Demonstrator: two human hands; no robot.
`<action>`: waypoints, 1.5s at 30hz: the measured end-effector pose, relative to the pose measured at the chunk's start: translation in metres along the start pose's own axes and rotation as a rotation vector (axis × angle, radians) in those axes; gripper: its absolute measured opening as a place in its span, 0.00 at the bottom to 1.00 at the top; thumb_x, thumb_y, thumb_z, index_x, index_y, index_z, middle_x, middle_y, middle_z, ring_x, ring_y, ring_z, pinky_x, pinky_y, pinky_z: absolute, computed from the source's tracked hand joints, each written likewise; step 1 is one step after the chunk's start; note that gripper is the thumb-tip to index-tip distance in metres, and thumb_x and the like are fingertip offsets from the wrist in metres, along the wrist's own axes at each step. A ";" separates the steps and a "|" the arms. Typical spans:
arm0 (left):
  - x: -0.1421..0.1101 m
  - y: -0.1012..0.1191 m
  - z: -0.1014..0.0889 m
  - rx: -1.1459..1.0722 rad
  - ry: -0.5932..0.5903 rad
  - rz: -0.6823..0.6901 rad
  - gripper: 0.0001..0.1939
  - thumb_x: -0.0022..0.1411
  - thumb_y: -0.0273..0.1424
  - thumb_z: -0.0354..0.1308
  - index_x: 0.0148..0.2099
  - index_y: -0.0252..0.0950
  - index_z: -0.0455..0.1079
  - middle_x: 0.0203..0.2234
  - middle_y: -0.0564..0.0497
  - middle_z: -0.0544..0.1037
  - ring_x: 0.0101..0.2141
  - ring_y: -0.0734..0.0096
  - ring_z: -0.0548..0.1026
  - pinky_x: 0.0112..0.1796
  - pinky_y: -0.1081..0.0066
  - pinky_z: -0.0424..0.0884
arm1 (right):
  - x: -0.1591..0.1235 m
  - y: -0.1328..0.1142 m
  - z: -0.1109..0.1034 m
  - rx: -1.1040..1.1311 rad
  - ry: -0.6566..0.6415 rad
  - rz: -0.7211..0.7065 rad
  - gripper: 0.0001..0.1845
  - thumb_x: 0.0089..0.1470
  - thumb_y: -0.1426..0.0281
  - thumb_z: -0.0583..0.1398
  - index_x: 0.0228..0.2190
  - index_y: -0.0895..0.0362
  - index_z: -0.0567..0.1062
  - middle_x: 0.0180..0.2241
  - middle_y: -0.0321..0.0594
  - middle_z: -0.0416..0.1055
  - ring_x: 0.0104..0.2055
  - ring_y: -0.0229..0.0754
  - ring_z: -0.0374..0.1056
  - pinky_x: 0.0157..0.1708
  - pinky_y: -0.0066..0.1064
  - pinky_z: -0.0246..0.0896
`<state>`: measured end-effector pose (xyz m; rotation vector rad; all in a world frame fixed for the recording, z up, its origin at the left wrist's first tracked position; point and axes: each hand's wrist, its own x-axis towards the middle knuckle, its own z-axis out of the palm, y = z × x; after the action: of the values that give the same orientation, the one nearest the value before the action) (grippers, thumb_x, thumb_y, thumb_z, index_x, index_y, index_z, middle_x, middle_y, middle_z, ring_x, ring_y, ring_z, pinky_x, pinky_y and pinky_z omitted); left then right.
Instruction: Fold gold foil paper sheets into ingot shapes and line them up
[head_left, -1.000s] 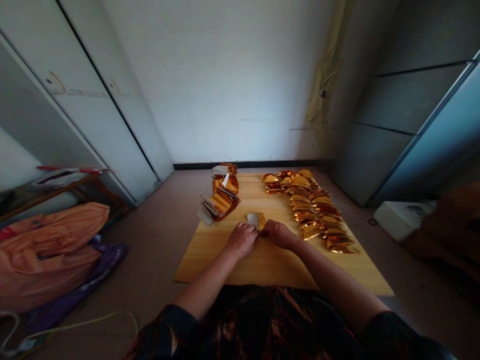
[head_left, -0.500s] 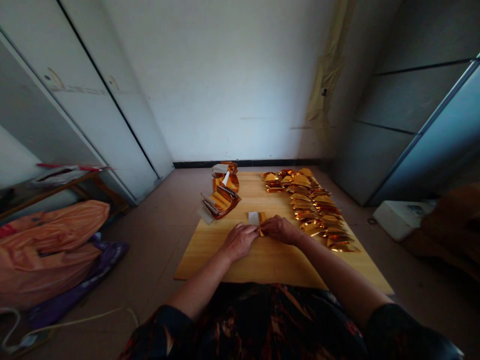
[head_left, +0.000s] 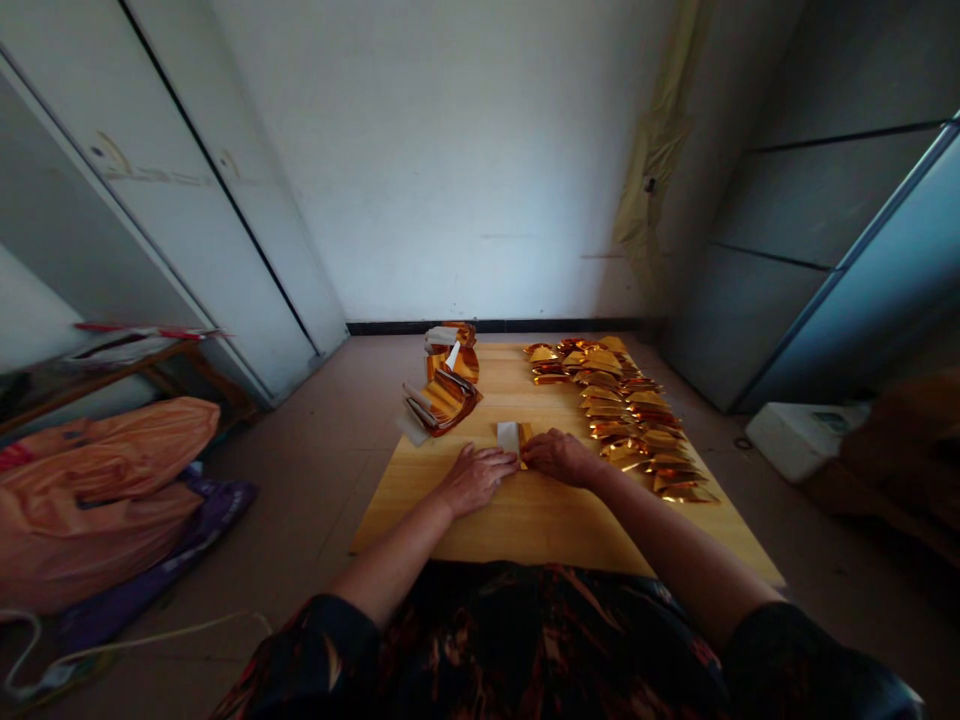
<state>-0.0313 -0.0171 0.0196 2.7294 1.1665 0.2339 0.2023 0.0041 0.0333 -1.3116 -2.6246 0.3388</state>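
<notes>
A small sheet of gold foil paper [head_left: 508,436], its pale back facing up on the left and a gold strip folded over on the right, lies on the wooden board [head_left: 420,510]. My left hand [head_left: 478,478] rests flat, its fingers stretched over the sheet's lower left part. At the sheet's right edge, my right hand [head_left: 556,457] has its fingers curled and pressed together on the gold fold. Rows of folded gold paper pieces [head_left: 634,415] are lined up to the right of my right hand. Curled stacks of gold paper [head_left: 448,400] sit at the upper left.
A white wall [head_left: 450,180] stands beyond the board. Grey cabinets [head_left: 217,200] rise on the left, and a tall grey cabinet [head_left: 795,220] on the right. Orange plastic bags [head_left: 105,500] lie on the floor at left. A white box [head_left: 802,435] is at right.
The view has shifted very slightly. My left hand's fingers lie a little straighter over the paper; my right hand stays at the gold fold.
</notes>
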 end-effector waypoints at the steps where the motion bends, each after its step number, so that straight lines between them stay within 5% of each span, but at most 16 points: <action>1: 0.000 -0.001 0.000 0.001 -0.002 0.006 0.23 0.63 0.26 0.48 0.57 0.52 0.64 0.56 0.54 0.69 0.57 0.65 0.64 0.57 0.56 0.54 | 0.000 -0.001 -0.001 0.003 -0.015 -0.032 0.13 0.58 0.66 0.55 0.41 0.46 0.77 0.49 0.34 0.72 0.48 0.40 0.64 0.47 0.31 0.56; 10: -0.004 -0.001 0.001 -0.056 -0.011 -0.020 0.24 0.63 0.27 0.47 0.60 0.51 0.61 0.57 0.52 0.67 0.58 0.64 0.62 0.59 0.50 0.48 | -0.004 -0.011 -0.011 -0.051 -0.077 -0.042 0.16 0.59 0.67 0.53 0.46 0.45 0.74 0.51 0.37 0.70 0.49 0.44 0.61 0.46 0.35 0.56; 17: -0.004 0.014 0.002 0.021 0.063 -0.041 0.22 0.64 0.38 0.50 0.59 0.53 0.60 0.57 0.53 0.67 0.57 0.59 0.62 0.58 0.42 0.41 | -0.005 -0.004 -0.005 -0.080 -0.043 -0.083 0.16 0.59 0.65 0.53 0.48 0.45 0.74 0.51 0.39 0.70 0.48 0.45 0.61 0.45 0.35 0.57; 26: -0.007 0.009 0.011 0.069 0.115 -0.006 0.20 0.64 0.40 0.50 0.58 0.52 0.62 0.57 0.54 0.67 0.59 0.55 0.58 0.57 0.38 0.39 | 0.001 0.013 0.014 -0.036 0.147 -0.219 0.14 0.59 0.64 0.54 0.43 0.47 0.77 0.45 0.40 0.74 0.44 0.44 0.65 0.43 0.34 0.58; 31: -0.006 0.010 0.010 0.047 0.104 -0.001 0.21 0.63 0.38 0.50 0.59 0.50 0.61 0.58 0.52 0.67 0.59 0.55 0.58 0.57 0.41 0.42 | 0.011 0.025 0.027 0.163 0.207 -0.253 0.12 0.59 0.64 0.55 0.35 0.51 0.79 0.41 0.40 0.75 0.41 0.41 0.68 0.45 0.33 0.59; 45: -0.006 0.012 0.004 0.068 0.118 0.010 0.22 0.60 0.38 0.54 0.57 0.45 0.63 0.55 0.49 0.70 0.56 0.56 0.62 0.56 0.44 0.49 | 0.033 0.021 0.021 0.176 0.004 -0.012 0.07 0.52 0.68 0.60 0.31 0.57 0.77 0.35 0.38 0.71 0.36 0.35 0.66 0.36 0.23 0.58</action>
<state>-0.0261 -0.0296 0.0174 2.8146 1.2121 0.3674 0.1931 0.0404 0.0095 -1.2372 -2.5315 0.5509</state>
